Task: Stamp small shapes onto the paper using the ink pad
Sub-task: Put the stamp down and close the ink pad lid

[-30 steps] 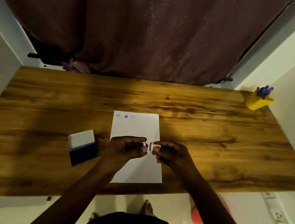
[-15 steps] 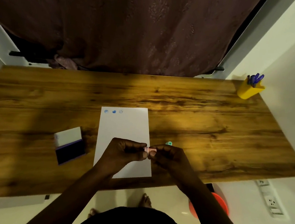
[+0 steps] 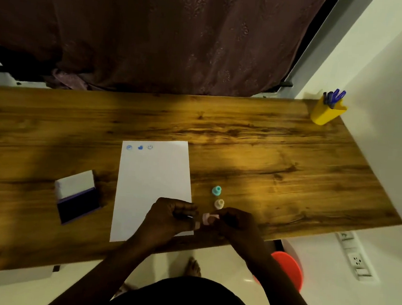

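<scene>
A white sheet of paper point(image 3: 152, 187) lies on the wooden desk point(image 3: 268, 153), with three small blue stamped shapes point(image 3: 140, 147) along its top left edge. The open ink pad point(image 3: 77, 198), white lid up and dark pad towards me, sits left of the paper. My left hand point(image 3: 168, 219) and my right hand point(image 3: 233, 224) meet over the paper's lower right corner, both pinching a small pink stamp point(image 3: 207, 218) between their fingertips. A teal stamp point(image 3: 216, 190) and a beige stamp point(image 3: 219, 203) stand on the desk just right of the paper.
A yellow pen holder point(image 3: 326, 112) with blue pens stands at the desk's far right corner by the wall. A dark curtain hangs behind the desk. Below the near edge are a red stool point(image 3: 287, 269), my foot and a wall socket strip point(image 3: 353, 255).
The camera view has shifted left, bringing the teal and beige stamps into sight. Both hands stay together on the pink stamp at the paper's lower right corner.
</scene>
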